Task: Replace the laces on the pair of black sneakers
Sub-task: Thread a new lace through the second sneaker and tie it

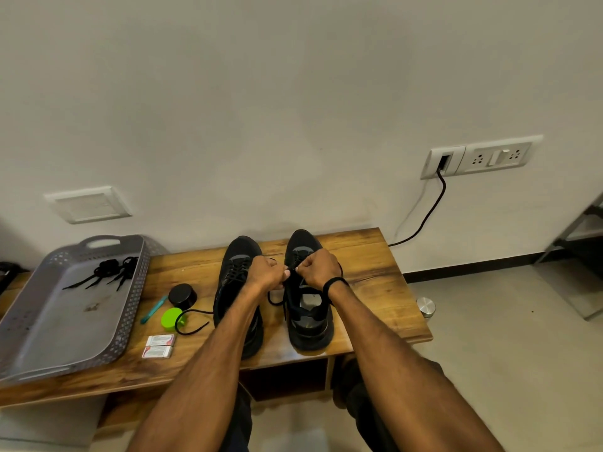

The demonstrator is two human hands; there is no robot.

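Two black sneakers stand side by side on a wooden bench, toes toward the wall. The left sneaker is laced. Over the right sneaker, my left hand and my right hand meet with curled fingers, each pinching a black lace above its eyelets. A loop of that lace hangs between the shoes. Another black lace end curls on the bench left of the left sneaker. A bundle of black laces lies in a grey tray.
The grey perforated tray fills the bench's left end. Between it and the shoes lie a black round tin, a green lid, a teal tool and two small white boxes. A black cable runs from a wall socket.
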